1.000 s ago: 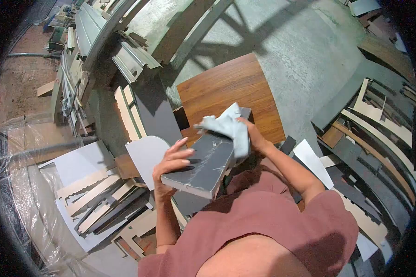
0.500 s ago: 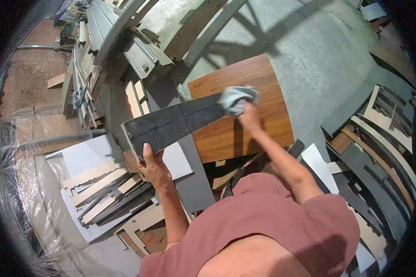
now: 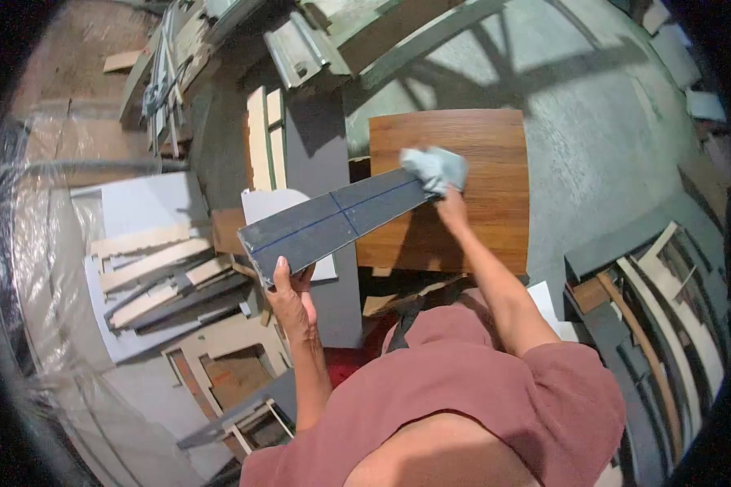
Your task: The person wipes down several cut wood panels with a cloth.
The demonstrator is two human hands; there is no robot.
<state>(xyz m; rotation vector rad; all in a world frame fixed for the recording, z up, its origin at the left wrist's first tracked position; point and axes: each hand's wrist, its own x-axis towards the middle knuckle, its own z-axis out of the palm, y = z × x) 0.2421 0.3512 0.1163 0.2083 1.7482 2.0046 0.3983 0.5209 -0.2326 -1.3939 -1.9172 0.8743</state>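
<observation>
A long dark grey board with blue lines crossing on its face slants across the view. My left hand grips its near left end, thumb on the edge and the other fingers underneath. At the far right end, my right hand is closed on a bunched pale blue cloth that lies against the board. The cloth is slightly blurred and covers that end. Below and beyond the board lies a wood-grain brown panel.
Several cut wooden strips rest on a white sheet to the left. Plastic sheeting hangs at the far left. Curved offcuts are piled at the right. Metal profiles and a beam stand at the back beside the concrete floor.
The board has turned so its blue-lined face shows more plainly. My right hand stays at its far end with the cloth. The whole view has shifted and rotated.
</observation>
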